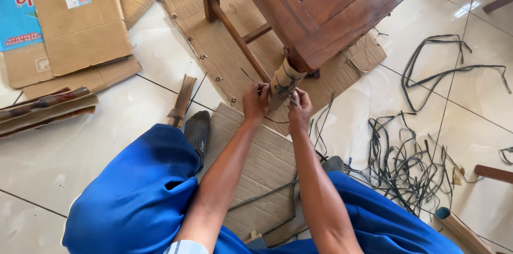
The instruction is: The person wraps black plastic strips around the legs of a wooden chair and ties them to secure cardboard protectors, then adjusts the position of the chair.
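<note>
We see a brown corrugated cardboard sleeve (285, 84) wrapped round the corner leg of a dark brown wooden table (320, 5), just under the tabletop's near corner, at the middle of the view. A thin dark plastic strap (284, 88) crosses the sleeve in a knot. Our left hand (255, 102) is pinched shut on one end of that strap at the sleeve's left side; our right hand (300, 108) is closed on the other end, fingers touching the sleeve's lower right edge. The two hands sit close together, either side of the wrapped leg.

Beneath them lies a flat sheet of ribbed brown cardboard (262, 163) on the pale tiled floor (64, 163), between our knees in bright blue trousers (139, 190). A grey sock (197, 131) shows just left of the left forearm. To the right, a tangled heap of dark loose straps (406, 168) spreads over the tiles, well apart from the hands. At upper left rest flattened cardboard boxes (75, 24), one with a blue printed panel, and below them a bundle of wrapped wooden slats (45, 107).
</note>
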